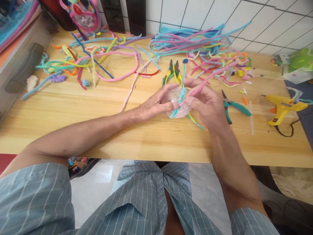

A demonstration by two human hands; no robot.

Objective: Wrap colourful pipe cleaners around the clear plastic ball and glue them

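My left hand (165,99) is closed around the left side of a clear, rounded plastic piece (170,96). Teal pipe cleaners (182,94) cross that piece from top to bottom, and a yellow and a teal end stick out below it. In my right hand (204,101) a pink pipe cleaner (210,77) is pinched between thumb and fingers, against the teal ones. Its long free end rises to the upper right. Just behind my hands lie pliers with yellow and green handles (174,72). Parts of the plastic piece are hidden by my fingers.
Teal-handled pliers (236,107), a clear glue stick (251,118) and a yellow glue gun (281,107) lie to the right. A pile of blue and pink pipe cleaners (188,40) sits against the tiled wall. Loose pipe cleaners (117,54) spread over the left. A bin (26,62) stands far left.
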